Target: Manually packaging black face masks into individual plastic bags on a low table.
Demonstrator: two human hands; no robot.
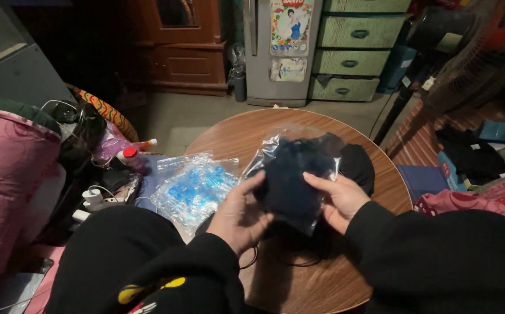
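Note:
Both my hands hold a clear plastic bag with a dark folded garment inside, lifted just above a round wooden table. My left hand grips the bag's left lower side, thumb on top. My right hand grips its right side, thumb pressed on the front. Behind the bag another dark garment lies on the table. Left of it rests a stack of clear plastic bags showing blue underneath.
A grey fridge and green drawers stand at the back, next to a wooden cabinet. A standing fan is at the right. Pink bedding, cables and a red-capped bottle crowd the left. Clothes lie on the right.

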